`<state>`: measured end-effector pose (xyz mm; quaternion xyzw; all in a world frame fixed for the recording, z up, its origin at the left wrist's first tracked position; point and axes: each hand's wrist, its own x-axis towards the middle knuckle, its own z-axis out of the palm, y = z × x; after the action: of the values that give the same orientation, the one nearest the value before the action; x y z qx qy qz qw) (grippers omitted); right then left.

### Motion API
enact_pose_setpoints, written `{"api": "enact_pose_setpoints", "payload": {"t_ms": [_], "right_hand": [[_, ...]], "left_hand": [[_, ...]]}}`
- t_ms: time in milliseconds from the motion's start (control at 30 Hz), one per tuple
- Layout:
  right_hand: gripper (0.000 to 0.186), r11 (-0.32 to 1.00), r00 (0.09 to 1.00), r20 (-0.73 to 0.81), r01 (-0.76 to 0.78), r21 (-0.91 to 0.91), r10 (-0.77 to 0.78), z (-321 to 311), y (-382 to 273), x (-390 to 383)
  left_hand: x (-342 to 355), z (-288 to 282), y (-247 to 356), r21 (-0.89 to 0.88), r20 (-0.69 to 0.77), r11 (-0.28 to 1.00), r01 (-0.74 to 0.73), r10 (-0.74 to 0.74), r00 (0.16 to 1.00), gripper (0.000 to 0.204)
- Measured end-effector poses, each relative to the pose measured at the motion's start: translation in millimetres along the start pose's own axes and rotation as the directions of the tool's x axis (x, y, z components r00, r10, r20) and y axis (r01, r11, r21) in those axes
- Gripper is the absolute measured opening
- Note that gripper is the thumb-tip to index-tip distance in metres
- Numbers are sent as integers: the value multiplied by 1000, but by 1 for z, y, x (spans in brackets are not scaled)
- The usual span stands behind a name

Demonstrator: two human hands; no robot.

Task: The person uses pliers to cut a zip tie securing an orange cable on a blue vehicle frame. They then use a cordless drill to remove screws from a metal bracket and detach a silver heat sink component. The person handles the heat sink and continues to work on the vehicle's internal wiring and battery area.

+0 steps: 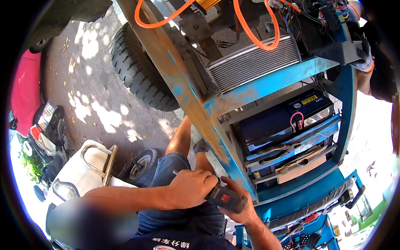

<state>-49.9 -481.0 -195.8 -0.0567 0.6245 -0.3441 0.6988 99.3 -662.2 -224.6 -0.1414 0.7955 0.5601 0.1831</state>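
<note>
In front of my lap, both hands are on a black cordless power tool (227, 198) with a red square patch on its broad end; its exact kind is mostly hidden. My left hand (192, 188) is closed round its narrower part, and a short grey rod (175, 171) sticks out past the knuckles. My right hand (241, 208) is closed round the broad end from below and the right side. Just beyond my hands runs the rusty blue frame (227, 160) of a vehicle.
A large black tyre (141, 75) lies beyond the frame. Inside the frame are a finned radiator (256, 62), orange cables (254, 39) and a battery (287, 116). Pliers (281, 152) rest on a crossbar. Another person's gloved hand (366, 62) touches the right corner. A white scooter (89, 166) stands left.
</note>
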Motion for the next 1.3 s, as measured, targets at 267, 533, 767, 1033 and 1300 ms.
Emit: {"api": "enact_pose_setpoints", "payload": {"t_ms": [267, 533, 767, 1033, 1300], "right_hand": [[60, 984, 959, 223, -161, -72, 173, -27, -40, 5], [41, 980, 970, 167, -156, -122, 175, -25, -32, 8], [52, 992, 990, 135, -17, -122, 34, -15, -22, 10], [71, 722, 893, 398, 417, -552, -211, -23, -61, 24], [89, 412, 866, 133, 358, -838, -483, -35, -173, 64]], "left_hand": [[13, -36, -16, -436, 544, 845, 311, -29, 839, 35], [0, -5, -12, -241, 134, 951, 195, -167, 977, 23], [-4, -7, -18, -166, 118, 973, 161, -143, 983, 24], [-30, 0, -17, -345, 420, 901, 263, -102, 902, 31], [16, -61, -4, -766, -49, 622, 163, -309, 950, 45]]}}
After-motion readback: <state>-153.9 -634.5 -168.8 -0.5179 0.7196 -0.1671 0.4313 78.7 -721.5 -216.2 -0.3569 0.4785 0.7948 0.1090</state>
